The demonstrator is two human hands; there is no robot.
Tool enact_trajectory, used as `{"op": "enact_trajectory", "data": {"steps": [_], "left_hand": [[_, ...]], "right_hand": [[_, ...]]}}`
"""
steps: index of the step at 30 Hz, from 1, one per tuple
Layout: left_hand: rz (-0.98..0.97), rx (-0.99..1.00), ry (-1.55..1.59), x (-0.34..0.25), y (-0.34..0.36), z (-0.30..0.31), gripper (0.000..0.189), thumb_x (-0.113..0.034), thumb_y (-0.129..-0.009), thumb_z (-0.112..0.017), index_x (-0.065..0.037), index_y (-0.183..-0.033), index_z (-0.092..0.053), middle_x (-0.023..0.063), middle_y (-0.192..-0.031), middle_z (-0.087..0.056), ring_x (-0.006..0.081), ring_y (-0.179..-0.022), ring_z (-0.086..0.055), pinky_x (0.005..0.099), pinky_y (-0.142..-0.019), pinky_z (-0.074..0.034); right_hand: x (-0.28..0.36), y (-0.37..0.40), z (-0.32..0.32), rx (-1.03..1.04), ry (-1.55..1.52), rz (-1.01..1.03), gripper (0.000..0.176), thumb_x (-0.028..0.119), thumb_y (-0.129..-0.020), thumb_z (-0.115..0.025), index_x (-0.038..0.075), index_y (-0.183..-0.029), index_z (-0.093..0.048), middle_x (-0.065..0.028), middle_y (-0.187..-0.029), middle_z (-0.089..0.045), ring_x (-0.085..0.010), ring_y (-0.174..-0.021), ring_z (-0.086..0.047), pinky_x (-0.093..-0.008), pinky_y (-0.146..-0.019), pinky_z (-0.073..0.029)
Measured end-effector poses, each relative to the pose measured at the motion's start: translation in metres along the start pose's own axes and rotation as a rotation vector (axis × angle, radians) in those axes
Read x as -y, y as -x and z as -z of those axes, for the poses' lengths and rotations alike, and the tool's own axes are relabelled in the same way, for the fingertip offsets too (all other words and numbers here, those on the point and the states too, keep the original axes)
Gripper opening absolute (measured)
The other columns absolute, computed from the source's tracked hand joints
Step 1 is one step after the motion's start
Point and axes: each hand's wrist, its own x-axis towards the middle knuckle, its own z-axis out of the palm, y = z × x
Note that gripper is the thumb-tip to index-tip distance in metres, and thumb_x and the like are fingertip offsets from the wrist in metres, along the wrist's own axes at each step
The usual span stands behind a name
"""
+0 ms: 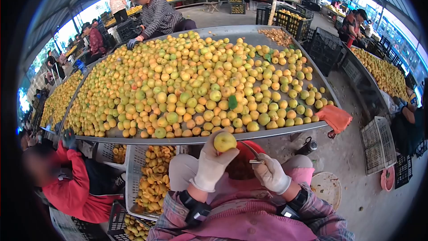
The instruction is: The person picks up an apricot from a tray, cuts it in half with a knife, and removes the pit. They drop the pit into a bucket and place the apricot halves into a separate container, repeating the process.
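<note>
In the head view, my left hand (211, 164), in a white glove, grips a yellow apricot (225, 142) just beyond the near edge of the metal table (200, 140). My right hand (272, 175), gloved as well, is closed around a small knife (256, 161) with a curved blade. The blade points up and left towards the apricot, apart from it. Below the hands, between my knees, a red container (251, 146) is partly hidden. Many whole apricots (178, 85) cover the table, with a green leaf (232, 102) among them.
At my left stands a white crate (129, 187) of halved apricots; beside it sits a person in a red jacket (76, 187). An orange cloth (335, 117) hangs at the table's right corner. A dark flask (306, 146) and a white basin (327, 189) stand on the floor.
</note>
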Motion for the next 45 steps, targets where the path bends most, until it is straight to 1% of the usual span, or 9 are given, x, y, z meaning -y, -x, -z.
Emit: {"op": "enact_trajectory", "data": {"steps": [8,13,20,28,31,33,34,36,45], "left_hand": [[0.088,0.176,0.140,0.010,0.004,0.012,0.071,-0.004,-0.072,-0.081,-0.006,-0.132,-0.043,0.0075,-0.113,-0.061,0.0138,-0.098,-0.060,0.0277,-0.086,-0.050],[0.256,0.295,0.382,0.001,0.014,0.011,0.063,-0.006,-0.079,-0.073,-0.005,-0.133,-0.042,0.0119,-0.120,-0.058,0.0178,-0.093,-0.062,0.0307,-0.081,-0.053],[0.374,0.461,0.805,-0.007,0.021,0.002,0.061,-0.022,-0.084,-0.070,-0.005,-0.134,-0.040,0.0155,-0.120,-0.056,0.0226,-0.080,-0.065,0.0316,-0.065,-0.054],[0.356,0.543,0.799,0.001,0.025,-0.004,0.068,-0.029,-0.079,-0.076,-0.005,-0.132,-0.040,0.0127,-0.108,-0.060,0.0225,-0.080,-0.066,0.0311,-0.064,-0.053],[0.351,0.551,0.779,-0.002,0.027,-0.007,0.069,-0.025,-0.079,-0.076,-0.005,-0.134,-0.039,0.0118,-0.106,-0.060,0.0228,-0.081,-0.066,0.0319,-0.066,-0.053],[0.360,0.556,0.761,-0.004,0.026,-0.009,0.070,-0.021,-0.079,-0.076,-0.005,-0.135,-0.038,0.0116,-0.105,-0.060,0.0237,-0.082,-0.066,0.0327,-0.068,-0.054],[0.358,0.559,0.763,-0.004,0.026,-0.010,0.070,-0.019,-0.079,-0.076,-0.004,-0.136,-0.038,0.0115,-0.105,-0.060,0.0242,-0.082,-0.066,0.0331,-0.068,-0.054],[0.335,0.553,0.756,-0.004,0.027,-0.012,0.067,-0.018,-0.079,-0.075,-0.004,-0.134,-0.040,0.0114,-0.105,-0.060,0.0248,-0.083,-0.066,0.0340,-0.067,-0.055],[0.301,0.598,0.673,-0.012,0.022,-0.013,0.065,-0.021,-0.083,-0.075,-0.003,-0.134,-0.039,0.0107,-0.106,-0.059,0.0232,-0.084,-0.065,0.0329,-0.070,-0.053]], "right_hand": [[0.027,-0.016,-0.004,-0.222,-0.337,-0.148,0.028,0.030,-0.096,-0.055,0.002,-0.098,-0.051,-0.0005,-0.070,-0.051,-0.0076,-0.054,-0.050,-0.0210,-0.052,-0.042],[0.061,-0.030,0.004,-0.411,-0.411,-0.109,0.019,0.010,-0.094,-0.048,0.004,-0.075,-0.048,-0.0038,-0.059,-0.047,-0.0135,-0.047,-0.048,-0.0283,-0.049,-0.043],[0.104,-0.039,-0.001,-0.507,-0.740,0.348,0.024,0.021,-0.098,-0.052,0.010,-0.079,-0.043,-0.0038,-0.061,-0.043,-0.0151,-0.046,-0.041,-0.0331,-0.047,-0.041],[0.110,-0.045,-0.009,-0.491,-0.778,0.399,0.038,0.037,-0.100,-0.050,0.009,-0.076,-0.042,-0.0027,-0.060,-0.039,-0.0165,-0.046,-0.041,-0.0345,-0.049,-0.043],[0.110,-0.041,-0.011,-0.506,-0.838,0.408,0.027,0.022,-0.096,-0.055,0.008,-0.077,-0.042,-0.0029,-0.062,-0.042,-0.0162,-0.048,-0.042,-0.0334,-0.050,-0.043],[0.110,-0.037,-0.010,-0.530,-0.428,0.406,0.017,0.000,-0.084,-0.057,0.005,-0.080,-0.042,-0.0034,-0.065,-0.045,-0.0160,-0.051,-0.046,-0.0311,-0.051,-0.044],[0.108,-0.036,-0.012,-0.540,-0.421,0.433,0.017,0.000,-0.084,-0.057,0.005,-0.080,-0.042,-0.0034,-0.065,-0.045,-0.0160,-0.051,-0.046,-0.0311,-0.051,-0.044],[0.104,-0.038,-0.015,-0.589,-0.238,0.357,0.042,0.036,-0.101,-0.048,0.010,-0.071,-0.035,-0.0024,-0.056,-0.036,-0.0157,-0.044,-0.039,-0.0303,-0.044,-0.041],[0.117,-0.040,-0.002,-0.449,-0.502,0.471,0.039,0.033,-0.096,-0.060,0.009,-0.072,-0.041,-0.0033,-0.056,-0.039,-0.0177,-0.045,-0.044,-0.0311,-0.046,-0.044]]}}
